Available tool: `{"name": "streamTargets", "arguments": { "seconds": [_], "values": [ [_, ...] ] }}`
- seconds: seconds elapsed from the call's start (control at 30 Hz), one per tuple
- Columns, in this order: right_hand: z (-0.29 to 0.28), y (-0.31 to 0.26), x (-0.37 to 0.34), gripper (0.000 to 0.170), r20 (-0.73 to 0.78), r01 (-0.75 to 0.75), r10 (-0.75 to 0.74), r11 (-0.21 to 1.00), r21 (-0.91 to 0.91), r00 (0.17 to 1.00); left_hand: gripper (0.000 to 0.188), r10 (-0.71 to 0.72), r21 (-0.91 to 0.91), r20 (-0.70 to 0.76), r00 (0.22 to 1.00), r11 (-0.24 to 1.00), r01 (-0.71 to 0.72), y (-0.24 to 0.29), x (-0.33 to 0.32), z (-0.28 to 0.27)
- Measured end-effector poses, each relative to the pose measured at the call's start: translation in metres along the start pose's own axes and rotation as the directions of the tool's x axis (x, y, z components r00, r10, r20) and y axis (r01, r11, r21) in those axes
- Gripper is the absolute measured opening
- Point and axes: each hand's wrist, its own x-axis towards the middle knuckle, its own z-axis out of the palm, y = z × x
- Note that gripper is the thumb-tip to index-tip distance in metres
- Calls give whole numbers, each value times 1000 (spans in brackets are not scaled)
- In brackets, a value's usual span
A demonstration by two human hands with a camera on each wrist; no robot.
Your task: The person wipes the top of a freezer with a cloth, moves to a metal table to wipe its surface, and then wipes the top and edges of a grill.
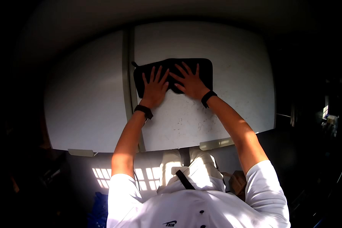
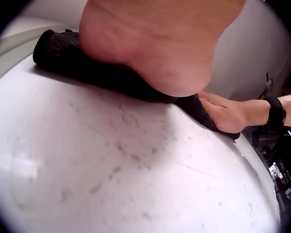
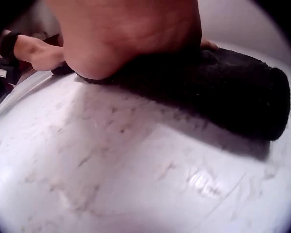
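A black, fuzzy folded cloth [image 1: 205, 70] lies on the white table, with a small loop sticking out at its far left corner. My left hand [image 1: 154, 91] rests on its left half, fingers spread and straight. On the right half lies my right hand [image 1: 193, 86], its fingers likewise spread, with both hands close together near the middle. In the left wrist view the heel of the left hand [image 2: 150, 53] presses on the cloth's near edge. The right wrist view shows the cloth's thick rounded end [image 3: 276, 104] beyond the right hand [image 3: 131, 34].
The white tabletop [image 1: 171, 125] has dark smudges and scuffs in front of the cloth. A grey seam [image 1: 128, 76] runs across the table just left of the cloth. Pale handles [image 1: 216, 144] sit at the near edge, and a blue item [image 1: 98, 209] lies low at left.
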Motion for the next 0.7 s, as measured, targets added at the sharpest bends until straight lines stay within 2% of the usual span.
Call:
{"name": "streamTargets", "arguments": {
  "seconds": [0.1, 0.13, 0.2, 0.33, 0.43, 0.5, 0.7],
  "values": [
    [-4, 37, 0, 55, -9, -19, 19, 1000, -13, 1000, 52, -65, 4, 53, 996, 998, 65, 13, 41, -6],
    [-15, 39, 36, 55, -18, 4, -4, 1000, -16, 1000, 52, -77, 23, 21, 997, 997, 77, -17, 61, -20],
    [-16, 39, 30, 54, -33, 13, -14, 1000, -23, 999, 51, -62, 79, -68, 996, 995, 68, -14, 56, -17],
    [-6, 27, 26, 54, -58, 15, -18, 999, -40, 998, 51, -47, 164, -129, 991, 984, 68, -23, 36, -11],
    [6, 16, -19, 53, -25, 38, -38, 999, 4, 999, 53, -7, 185, -72, 997, 982, 20, 0, -3, -7],
    [8, -2, -51, 54, -22, 75, -74, 996, 53, 997, 55, 9, 67, 7, 1000, 998, -9, 12, -38, -6],
    [12, -70, -150, 55, 33, 155, -168, 956, 247, 985, 62, -39, -47, 198, 979, 998, 49, 64, -169, -13]
  ]
}}
